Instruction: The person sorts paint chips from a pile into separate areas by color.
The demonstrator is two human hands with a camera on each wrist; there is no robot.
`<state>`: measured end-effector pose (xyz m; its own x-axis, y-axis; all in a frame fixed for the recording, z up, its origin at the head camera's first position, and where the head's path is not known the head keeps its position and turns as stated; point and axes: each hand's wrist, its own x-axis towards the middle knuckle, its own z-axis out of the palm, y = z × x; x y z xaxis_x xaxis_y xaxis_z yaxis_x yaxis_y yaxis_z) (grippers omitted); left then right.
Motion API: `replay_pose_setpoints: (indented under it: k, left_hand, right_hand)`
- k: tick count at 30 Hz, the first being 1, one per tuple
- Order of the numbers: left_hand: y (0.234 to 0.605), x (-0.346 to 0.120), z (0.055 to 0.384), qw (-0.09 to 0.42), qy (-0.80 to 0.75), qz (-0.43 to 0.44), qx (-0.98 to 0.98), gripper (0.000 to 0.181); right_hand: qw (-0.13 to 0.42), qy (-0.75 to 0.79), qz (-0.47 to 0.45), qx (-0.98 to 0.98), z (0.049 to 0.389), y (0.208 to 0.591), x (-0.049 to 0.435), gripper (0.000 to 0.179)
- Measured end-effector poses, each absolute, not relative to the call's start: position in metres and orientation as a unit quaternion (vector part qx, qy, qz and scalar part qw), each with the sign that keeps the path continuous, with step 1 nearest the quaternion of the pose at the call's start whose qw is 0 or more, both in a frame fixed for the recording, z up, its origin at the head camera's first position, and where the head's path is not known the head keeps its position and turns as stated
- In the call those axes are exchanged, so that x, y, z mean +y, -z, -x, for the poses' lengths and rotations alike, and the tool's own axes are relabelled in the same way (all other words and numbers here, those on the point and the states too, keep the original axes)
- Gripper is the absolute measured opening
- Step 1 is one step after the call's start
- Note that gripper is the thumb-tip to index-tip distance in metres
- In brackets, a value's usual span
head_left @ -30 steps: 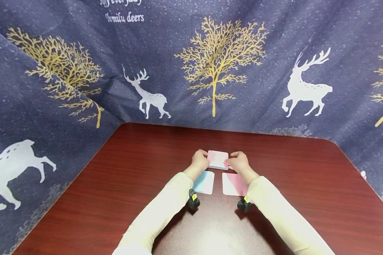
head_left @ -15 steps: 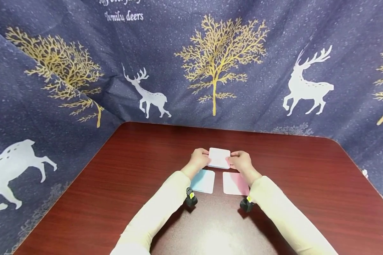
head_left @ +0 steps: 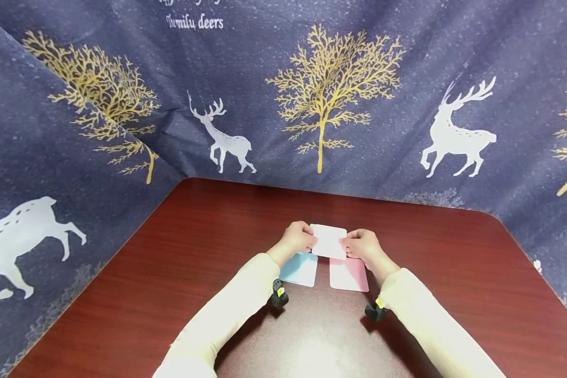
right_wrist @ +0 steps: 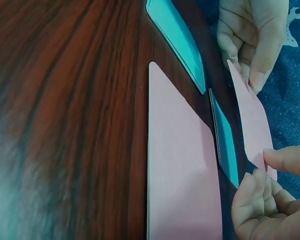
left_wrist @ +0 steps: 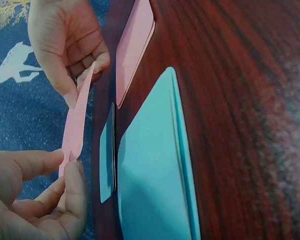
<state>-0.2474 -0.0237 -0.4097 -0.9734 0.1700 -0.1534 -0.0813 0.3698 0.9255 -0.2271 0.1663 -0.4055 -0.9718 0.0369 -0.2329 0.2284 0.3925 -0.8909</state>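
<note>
Both hands hold one thin pink card (head_left: 329,241), which looks nearly white in the head view, above the far pile. My left hand (head_left: 299,237) pinches its left edge between thumb and fingers. At the opposite edge, my right hand (head_left: 363,244) does the same. Close beneath the held card, a small pile of blue cards (right_wrist: 224,140) lies on the table, mostly hidden in the head view. Nearer to me are a stack of light blue cards (left_wrist: 155,155) on the left and a stack of pink cards (right_wrist: 182,160) on the right.
The reddish-brown wooden table (head_left: 217,252) carries the cards and shows a bright glare near its front. A dark blue cloth (head_left: 255,63) with deer and trees hangs behind and along the left side. Black wrist cameras sit below both forearms.
The card has come up off the far pile and toward me, now overlapping the near stacks in the head view. Its top has gone from pinkish to nearly white. My right hand has shifted right.
</note>
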Motion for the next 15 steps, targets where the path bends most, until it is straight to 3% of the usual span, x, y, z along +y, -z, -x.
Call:
replay_pose_setpoints:
  k: [8,15]
  left_hand:
    - [0.399,-0.016,0.232,0.122,-0.534,-0.047,0.835,0.016]
    - [0.394,-0.007,0.220,0.125,-0.530,-0.058,0.837,0.012]
  right_hand:
    - [0.089,0.502,-0.056,0.859,0.215,0.398,0.179,0.027]
    - [0.122,0.508,-0.059,0.851,0.202,0.394,0.190,0.029]
